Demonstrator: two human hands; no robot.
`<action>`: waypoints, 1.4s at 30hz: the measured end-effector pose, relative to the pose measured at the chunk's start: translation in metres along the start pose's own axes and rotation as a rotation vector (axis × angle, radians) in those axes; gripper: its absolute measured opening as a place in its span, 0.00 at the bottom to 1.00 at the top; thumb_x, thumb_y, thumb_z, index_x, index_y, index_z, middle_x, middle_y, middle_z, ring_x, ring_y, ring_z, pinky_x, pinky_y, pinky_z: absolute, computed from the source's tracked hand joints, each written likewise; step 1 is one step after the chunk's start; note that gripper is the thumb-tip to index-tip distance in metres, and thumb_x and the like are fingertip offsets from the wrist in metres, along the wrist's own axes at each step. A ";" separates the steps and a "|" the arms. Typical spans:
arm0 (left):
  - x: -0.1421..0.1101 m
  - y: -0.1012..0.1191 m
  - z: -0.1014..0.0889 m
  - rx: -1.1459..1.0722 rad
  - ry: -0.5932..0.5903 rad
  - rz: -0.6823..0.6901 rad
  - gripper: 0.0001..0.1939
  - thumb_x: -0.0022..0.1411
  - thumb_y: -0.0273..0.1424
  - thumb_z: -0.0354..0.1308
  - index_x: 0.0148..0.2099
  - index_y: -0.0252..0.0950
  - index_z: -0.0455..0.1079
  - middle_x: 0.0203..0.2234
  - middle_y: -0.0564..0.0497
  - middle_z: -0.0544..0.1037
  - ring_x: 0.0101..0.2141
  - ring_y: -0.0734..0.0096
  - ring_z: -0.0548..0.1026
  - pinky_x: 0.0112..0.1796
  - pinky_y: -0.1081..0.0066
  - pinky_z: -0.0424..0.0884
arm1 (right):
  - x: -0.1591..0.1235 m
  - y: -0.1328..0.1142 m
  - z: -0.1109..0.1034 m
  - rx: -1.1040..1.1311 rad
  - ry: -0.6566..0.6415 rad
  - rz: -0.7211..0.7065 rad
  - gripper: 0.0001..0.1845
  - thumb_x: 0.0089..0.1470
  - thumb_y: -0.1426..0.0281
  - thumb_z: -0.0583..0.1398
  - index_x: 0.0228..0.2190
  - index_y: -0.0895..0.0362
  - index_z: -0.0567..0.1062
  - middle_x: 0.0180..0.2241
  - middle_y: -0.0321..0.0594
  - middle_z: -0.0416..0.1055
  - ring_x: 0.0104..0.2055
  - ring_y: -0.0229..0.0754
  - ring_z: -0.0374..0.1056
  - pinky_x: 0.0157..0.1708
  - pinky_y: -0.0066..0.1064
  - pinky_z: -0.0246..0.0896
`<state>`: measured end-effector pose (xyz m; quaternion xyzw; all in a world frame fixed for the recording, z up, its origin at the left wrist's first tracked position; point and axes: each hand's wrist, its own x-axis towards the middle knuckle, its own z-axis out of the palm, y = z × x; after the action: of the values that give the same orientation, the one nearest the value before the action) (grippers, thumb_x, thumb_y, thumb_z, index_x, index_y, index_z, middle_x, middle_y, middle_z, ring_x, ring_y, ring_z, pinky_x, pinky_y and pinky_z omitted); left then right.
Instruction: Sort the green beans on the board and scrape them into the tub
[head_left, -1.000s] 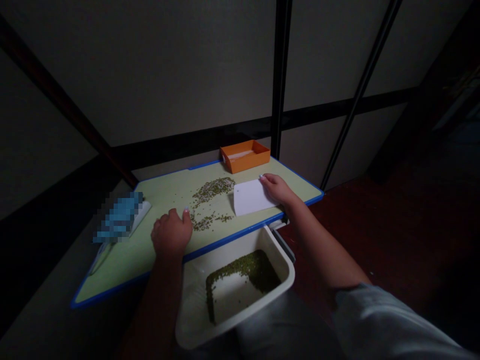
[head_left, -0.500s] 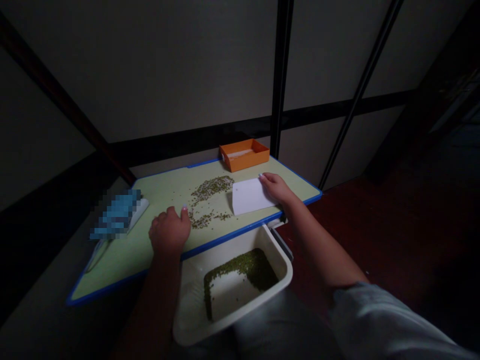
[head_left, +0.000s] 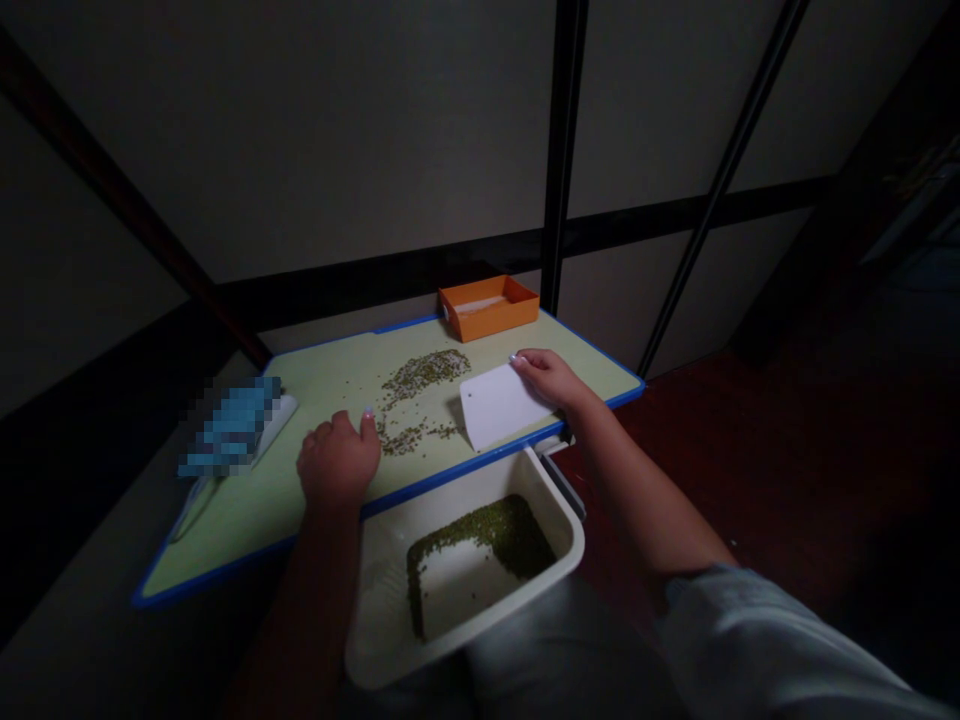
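Observation:
Small green beans [head_left: 420, 395] lie scattered on a pale green table with a blue edge [head_left: 315, 380]. My right hand [head_left: 551, 378] grips a white flat scraper card [head_left: 495, 405] by its right side, its edge standing on the table just right of the beans. My left hand [head_left: 339, 460] rests curled on the table at the left of the beans, thumb touching the nearest ones. A white tub [head_left: 390, 590] sits on my lap under the table's near edge, with a heap of the same beans [head_left: 495, 540] inside.
An orange tray [head_left: 489, 306] stands at the table's far edge. A blurred blue object [head_left: 232, 425] lies on a white thing at the table's left. A dark post [head_left: 559, 150] and wall panels stand behind. Dark floor lies to the right.
The scraper card has tilted and shifted slightly left toward the beans with my right hand. My left hand has stayed almost still beside the beans.

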<state>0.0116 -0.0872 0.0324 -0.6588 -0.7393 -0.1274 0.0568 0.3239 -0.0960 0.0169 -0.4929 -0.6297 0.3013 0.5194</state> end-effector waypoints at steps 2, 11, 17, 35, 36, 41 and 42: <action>-0.001 0.001 -0.001 -0.002 -0.006 -0.001 0.32 0.72 0.42 0.36 0.58 0.24 0.71 0.52 0.26 0.77 0.54 0.41 0.74 0.53 0.51 0.69 | -0.001 0.000 0.001 0.029 -0.015 -0.011 0.33 0.49 0.37 0.61 0.20 0.51 0.59 0.21 0.28 0.51 0.24 0.35 0.48 0.26 0.30 0.45; -0.002 0.002 -0.004 0.020 -0.015 0.003 0.32 0.72 0.42 0.36 0.59 0.24 0.71 0.52 0.27 0.78 0.54 0.42 0.74 0.54 0.52 0.69 | 0.004 0.006 0.000 0.091 0.131 0.019 0.32 0.47 0.37 0.62 0.21 0.52 0.62 0.21 0.31 0.55 0.26 0.36 0.50 0.25 0.30 0.46; -0.001 0.002 -0.002 0.050 -0.007 0.004 0.31 0.72 0.42 0.37 0.58 0.26 0.72 0.52 0.29 0.78 0.54 0.44 0.75 0.52 0.55 0.70 | 0.003 0.006 0.000 0.067 0.124 -0.042 0.32 0.48 0.38 0.61 0.20 0.52 0.62 0.21 0.30 0.52 0.26 0.36 0.49 0.26 0.31 0.44; -0.002 0.002 -0.004 0.049 -0.016 -0.003 0.32 0.73 0.42 0.36 0.59 0.26 0.71 0.52 0.29 0.78 0.54 0.44 0.75 0.52 0.54 0.70 | 0.005 0.007 0.001 -0.014 0.191 -0.057 0.33 0.50 0.36 0.59 0.20 0.52 0.62 0.21 0.31 0.54 0.26 0.37 0.50 0.27 0.31 0.46; -0.002 0.002 -0.004 0.049 -0.020 -0.003 0.32 0.73 0.42 0.36 0.59 0.25 0.71 0.52 0.29 0.78 0.54 0.44 0.75 0.52 0.54 0.70 | 0.005 0.007 0.001 -0.016 0.203 -0.058 0.33 0.50 0.36 0.59 0.20 0.52 0.62 0.21 0.31 0.54 0.26 0.37 0.50 0.27 0.31 0.46; -0.001 0.002 -0.004 0.046 -0.035 0.001 0.32 0.73 0.42 0.36 0.59 0.25 0.71 0.52 0.28 0.78 0.55 0.42 0.75 0.52 0.53 0.71 | 0.005 0.008 0.002 -0.003 0.159 -0.066 0.31 0.52 0.38 0.58 0.21 0.52 0.62 0.21 0.31 0.55 0.27 0.37 0.51 0.27 0.31 0.47; -0.001 0.002 -0.004 0.047 -0.034 0.002 0.32 0.72 0.42 0.36 0.59 0.24 0.71 0.52 0.27 0.78 0.55 0.42 0.75 0.53 0.52 0.71 | 0.005 0.008 0.003 -0.010 0.148 -0.063 0.31 0.52 0.39 0.58 0.21 0.52 0.63 0.21 0.31 0.56 0.27 0.37 0.52 0.28 0.31 0.48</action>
<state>0.0133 -0.0886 0.0363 -0.6599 -0.7424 -0.0989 0.0599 0.3240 -0.0880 0.0108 -0.4962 -0.6062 0.2443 0.5716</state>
